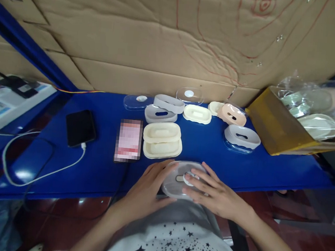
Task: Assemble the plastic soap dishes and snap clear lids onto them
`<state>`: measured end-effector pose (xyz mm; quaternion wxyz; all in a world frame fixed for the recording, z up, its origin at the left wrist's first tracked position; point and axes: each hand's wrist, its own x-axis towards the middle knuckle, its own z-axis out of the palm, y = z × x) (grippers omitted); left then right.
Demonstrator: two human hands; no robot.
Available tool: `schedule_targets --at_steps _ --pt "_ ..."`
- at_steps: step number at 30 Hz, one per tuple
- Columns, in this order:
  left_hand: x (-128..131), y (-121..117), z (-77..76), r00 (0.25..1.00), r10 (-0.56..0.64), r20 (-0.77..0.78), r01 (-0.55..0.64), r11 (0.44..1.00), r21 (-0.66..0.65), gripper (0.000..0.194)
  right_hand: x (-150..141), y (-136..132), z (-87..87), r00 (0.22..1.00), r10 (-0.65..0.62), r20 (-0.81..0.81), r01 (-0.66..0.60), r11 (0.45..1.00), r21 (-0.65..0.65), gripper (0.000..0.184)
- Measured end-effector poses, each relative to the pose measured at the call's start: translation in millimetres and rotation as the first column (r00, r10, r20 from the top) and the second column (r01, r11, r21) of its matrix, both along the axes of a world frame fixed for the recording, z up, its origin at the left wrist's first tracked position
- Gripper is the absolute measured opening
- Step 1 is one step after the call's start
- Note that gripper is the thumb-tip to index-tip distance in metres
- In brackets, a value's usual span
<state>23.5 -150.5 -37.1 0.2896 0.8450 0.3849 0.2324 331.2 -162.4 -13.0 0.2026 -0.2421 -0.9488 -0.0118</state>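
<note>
- A corrugated cardboard sheet (135,31), scribbled with red lines, stands behind the table.
- A blue table (272,171) runs across the view.
- At its right end, a yellow box (277,122) sits under a clear plastic bag (309,95).
- Along the back of the table lie oval soap dishes (197,113) in cream, grey and pink, with clear lids among them.
- Two cream soap dishes (161,140) lie nearest the person, one overlapping the other.
- To their left lie a phone with a blurred screen (128,140) and a black phone (80,128) with a white cable (41,172) plugged in.
- A pale oval soap dish (173,187) sits at the table's near edge, before the person's chest. Its long axis and central slot run left to right, roughly along that edge.
- The left hand (146,188) grasps the dish's left side.
- The right hand (217,193) grasps its right side, with fingers (200,184) spread across the top.
</note>
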Motion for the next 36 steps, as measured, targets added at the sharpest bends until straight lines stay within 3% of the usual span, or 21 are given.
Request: schedule_targets --at_steps 8,13,18,24,29,36 --pt "1 -3 5.4 1.0 -0.019 -0.003 0.019 1.0 0.016 0.098 -6 -3 -11.7 0.997 -0.017 -0.079 0.021 0.999 0.039 0.053" --pt "-3 -2 6.1 0.996 -0.07 0.049 0.07 0.998 -0.006 0.103 1 -3 -7.3 0.987 0.057 -0.153 -0.084 0.982 -0.172 0.055" --pt "-6 1 5.0 0.991 -0.117 0.058 0.118 0.993 -0.013 0.106 2 -4 -7.2 0.98 0.119 -0.157 -0.153 0.961 -0.228 0.065" --pt "1 2 14.0 0.993 -0.113 -0.046 0.11 0.992 -0.059 0.096 -9 -1 -14.9 0.967 -0.063 -0.247 0.009 0.977 -0.215 0.069" --pt "6 2 10.4 0.998 -0.05 -0.043 0.048 0.997 -0.055 0.104 -6 5 -11.9 0.969 -0.015 -0.247 -0.042 0.974 -0.221 0.071" --pt "5 1 9.2 0.999 -0.037 -0.003 0.037 0.998 -0.042 0.105 -11 7 -8.9 0.974 -0.06 -0.219 0.01 0.974 -0.225 0.075"
